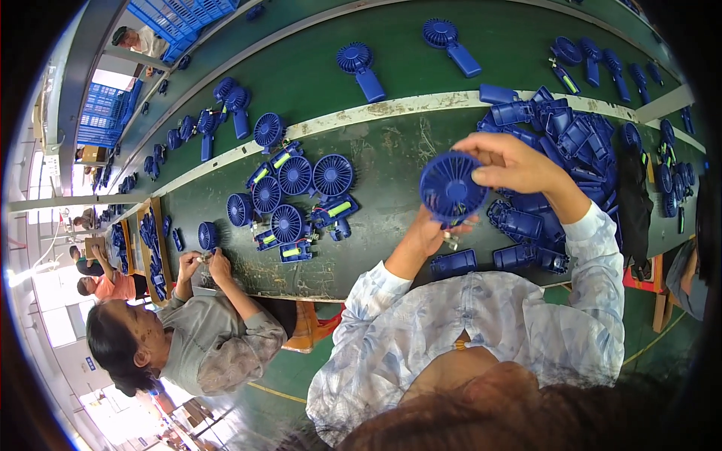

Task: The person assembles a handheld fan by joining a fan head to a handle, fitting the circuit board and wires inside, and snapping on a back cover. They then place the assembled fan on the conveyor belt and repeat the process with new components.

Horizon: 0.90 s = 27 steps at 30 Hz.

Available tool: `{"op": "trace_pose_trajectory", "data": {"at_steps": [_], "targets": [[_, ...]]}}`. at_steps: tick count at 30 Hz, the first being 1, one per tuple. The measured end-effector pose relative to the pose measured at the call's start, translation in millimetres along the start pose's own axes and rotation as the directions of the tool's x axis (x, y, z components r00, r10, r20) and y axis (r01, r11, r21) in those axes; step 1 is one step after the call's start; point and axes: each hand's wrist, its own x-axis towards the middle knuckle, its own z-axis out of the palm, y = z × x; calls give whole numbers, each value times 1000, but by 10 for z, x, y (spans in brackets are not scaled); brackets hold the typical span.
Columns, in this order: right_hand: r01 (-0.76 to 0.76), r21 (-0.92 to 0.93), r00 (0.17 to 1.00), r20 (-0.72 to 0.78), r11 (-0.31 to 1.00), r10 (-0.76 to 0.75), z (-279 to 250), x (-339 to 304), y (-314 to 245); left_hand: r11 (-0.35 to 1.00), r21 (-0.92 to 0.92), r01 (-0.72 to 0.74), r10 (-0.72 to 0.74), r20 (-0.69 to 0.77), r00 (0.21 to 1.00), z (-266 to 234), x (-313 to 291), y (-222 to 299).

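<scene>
blue crates (109, 113) stand beyond the green belt (301, 89).

I am bending the right arm (590, 240) inward and slanting the left arm (368, 293) forward and rightward. The right hand (519, 161) is sitting farther forward, palm facing left, its thumb (492, 177) and curled fingers (481, 143) pinching. The left hand (426, 233) is sitting lower and nearer me, its fingers curling, partly hidden from view.
</scene>
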Motion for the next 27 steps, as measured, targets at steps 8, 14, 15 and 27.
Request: {"op": "trace_pose_trajectory", "data": {"at_steps": [8, 14, 15, 27], "targets": [[-221, -102, 970, -126, 970, 208, -336, -180, 89, 989, -150, -6, 4, -15, 1000, -6, -177, -69], [-82, -135, 991, -119, 987, 66, -318, -157, 191, 992, 63, -108, 109, -15, 994, -25, -212, -25], [-85, -129, 990, -120, 988, 69, -318, -149, 183, 993, 63, -102, 104, -19, 994, -43, -213, -18], [-110, -443, 902, -420, 890, -98, -55, -106, 616, 981, 138, -138, 171, -267, 949, -75, -161, -178]]}}
